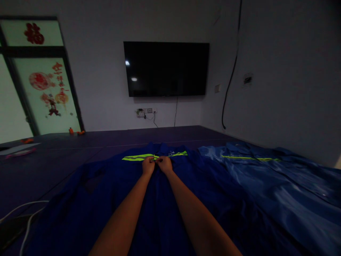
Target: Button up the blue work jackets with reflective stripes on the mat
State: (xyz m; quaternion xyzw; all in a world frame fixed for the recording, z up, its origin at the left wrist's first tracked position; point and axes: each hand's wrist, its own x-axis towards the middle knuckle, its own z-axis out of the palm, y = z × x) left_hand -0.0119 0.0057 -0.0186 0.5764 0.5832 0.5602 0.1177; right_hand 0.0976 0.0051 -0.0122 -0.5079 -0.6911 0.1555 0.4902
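Note:
A dark blue work jacket [128, 185] with a yellow-green reflective stripe [135, 157] across its chest lies spread out in front of me. My left hand [148, 165] and my right hand [164, 164] meet at the jacket's front opening, level with the stripe. Both have their fingers closed in a pinch on the front edge of the jacket. What small part lies between the fingertips is hidden. A white mark [171, 153] shows on the chest just right of my right hand.
A second, lighter blue garment [279, 188] with a thin yellow stripe lies at the right. White cable [29, 220] runs at the lower left. Small orange objects [80, 132] sit by the door. A television [167, 69] hangs on the far wall, and a black cable [231, 81] dangles at the right.

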